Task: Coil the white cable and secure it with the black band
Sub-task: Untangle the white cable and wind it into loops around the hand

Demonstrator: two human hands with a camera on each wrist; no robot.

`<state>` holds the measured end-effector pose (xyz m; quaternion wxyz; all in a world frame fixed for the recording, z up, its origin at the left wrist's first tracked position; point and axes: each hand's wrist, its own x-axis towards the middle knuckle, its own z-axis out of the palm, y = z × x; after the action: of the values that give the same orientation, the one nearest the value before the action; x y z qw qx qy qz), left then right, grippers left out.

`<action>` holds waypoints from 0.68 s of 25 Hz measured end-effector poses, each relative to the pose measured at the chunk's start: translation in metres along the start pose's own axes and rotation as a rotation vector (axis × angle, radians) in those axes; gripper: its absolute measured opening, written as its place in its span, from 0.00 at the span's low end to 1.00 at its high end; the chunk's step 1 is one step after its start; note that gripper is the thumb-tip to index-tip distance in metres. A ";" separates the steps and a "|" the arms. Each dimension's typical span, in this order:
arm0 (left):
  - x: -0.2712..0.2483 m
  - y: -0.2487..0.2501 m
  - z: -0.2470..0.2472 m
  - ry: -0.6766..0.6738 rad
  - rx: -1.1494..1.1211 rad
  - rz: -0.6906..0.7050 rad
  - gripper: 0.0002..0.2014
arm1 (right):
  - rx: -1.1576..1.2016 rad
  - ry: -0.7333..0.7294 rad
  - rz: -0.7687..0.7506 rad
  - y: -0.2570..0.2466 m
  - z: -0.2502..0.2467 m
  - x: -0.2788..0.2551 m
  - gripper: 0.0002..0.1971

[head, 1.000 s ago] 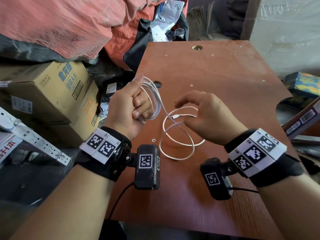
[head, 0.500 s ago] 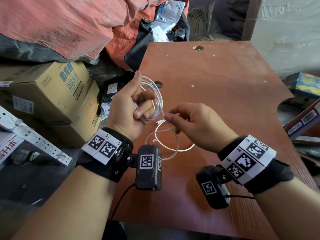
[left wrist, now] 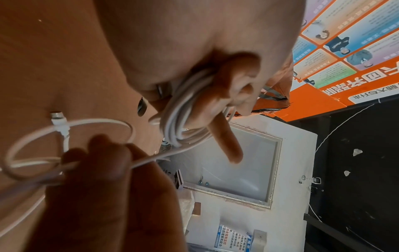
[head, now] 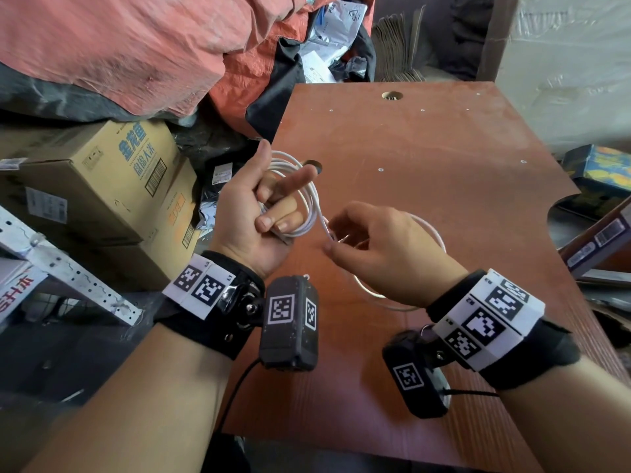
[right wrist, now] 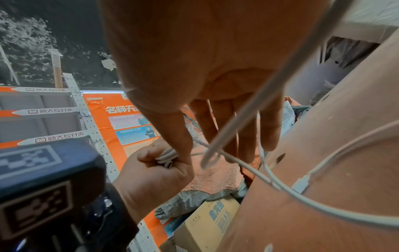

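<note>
The white cable (head: 309,199) is partly coiled in my left hand (head: 252,216), which grips the loops above the table's left edge, index finger stretched out. The left wrist view shows the bundle (left wrist: 179,116) under curled fingers. My right hand (head: 379,247) is just right of the coil and pinches the loose strand (left wrist: 151,158) that leaves it. The rest of the cable lies in a loop (head: 374,296) on the table under that hand, with its plug end (left wrist: 59,122) free. No black band shows in any view.
The brown wooden table (head: 426,158) has holes (head: 391,95) near its far edge and left side. Cardboard boxes (head: 112,186) and a red tarp pile (head: 136,56) crowd the left. Books and boxes (head: 601,233) lie off the right edge.
My right hand has moved left, up to the coil, drawing the strand with it. The loose loop on the table has shrunk. My left index finger has stretched out.
</note>
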<state>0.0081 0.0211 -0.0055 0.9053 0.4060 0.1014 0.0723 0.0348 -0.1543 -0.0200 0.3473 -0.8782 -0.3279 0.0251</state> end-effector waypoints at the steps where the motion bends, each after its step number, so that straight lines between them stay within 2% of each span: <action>1: 0.000 -0.001 0.000 -0.002 -0.003 -0.001 0.30 | 0.005 -0.021 -0.011 0.001 0.002 0.000 0.09; 4: 0.000 0.000 -0.001 0.004 -0.013 0.002 0.30 | -0.018 -0.019 -0.055 0.013 0.010 0.003 0.04; 9: 0.001 0.000 -0.002 0.037 0.000 0.008 0.30 | -0.154 0.200 -0.038 0.027 0.012 0.008 0.06; 17: 0.002 0.002 -0.004 0.083 -0.026 -0.074 0.30 | -0.004 0.172 -0.057 0.023 0.009 0.007 0.05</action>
<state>0.0090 0.0262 -0.0071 0.9076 0.3870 0.1528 0.0566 0.0507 -0.1578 -0.0400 0.3728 -0.8682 -0.3218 -0.0607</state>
